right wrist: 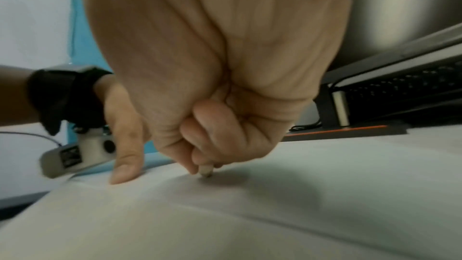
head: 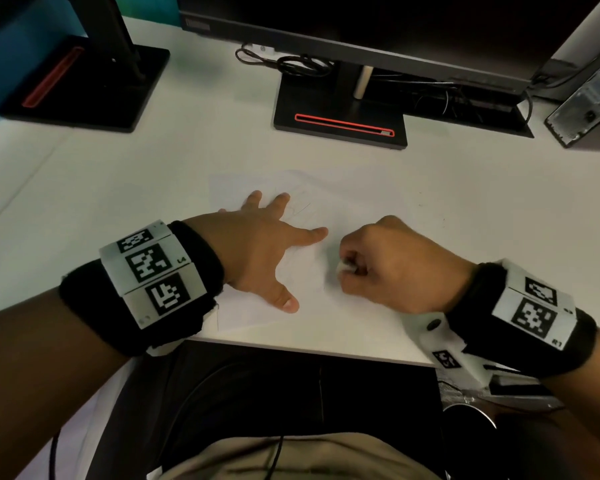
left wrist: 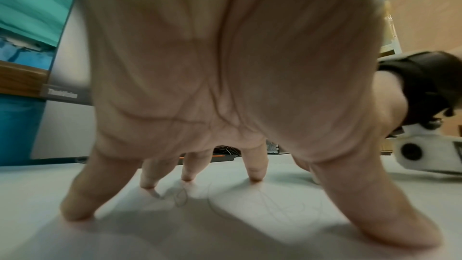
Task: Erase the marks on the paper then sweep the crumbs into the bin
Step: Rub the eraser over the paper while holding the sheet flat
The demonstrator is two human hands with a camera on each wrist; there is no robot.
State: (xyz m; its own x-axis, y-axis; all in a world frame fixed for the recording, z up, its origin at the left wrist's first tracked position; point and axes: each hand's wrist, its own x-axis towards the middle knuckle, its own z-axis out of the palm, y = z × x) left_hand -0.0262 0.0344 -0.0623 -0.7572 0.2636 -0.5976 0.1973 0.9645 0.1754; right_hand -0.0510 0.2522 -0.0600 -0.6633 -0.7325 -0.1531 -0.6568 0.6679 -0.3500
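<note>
A white sheet of paper (head: 309, 271) lies on the white desk near its front edge, with faint pencil marks (head: 300, 209) on it, also seen as loops of pencil marks (left wrist: 180, 197) under my spread fingers. My left hand (head: 267, 244) presses flat on the paper with its fingers splayed. My right hand (head: 378, 268) is curled into a fist and pinches a small white eraser (head: 347, 266), whose tip (right wrist: 206, 171) touches the paper just right of the left thumb. No bin shows in any view.
A black monitor base (head: 340, 123) with a red slot stands behind the paper, cables (head: 291, 64) beside it. A second monitor base (head: 84, 84) stands at the back left. A computer case (head: 589, 98) stands at the back right. The desk's front edge (head: 309, 348) runs close under my wrists.
</note>
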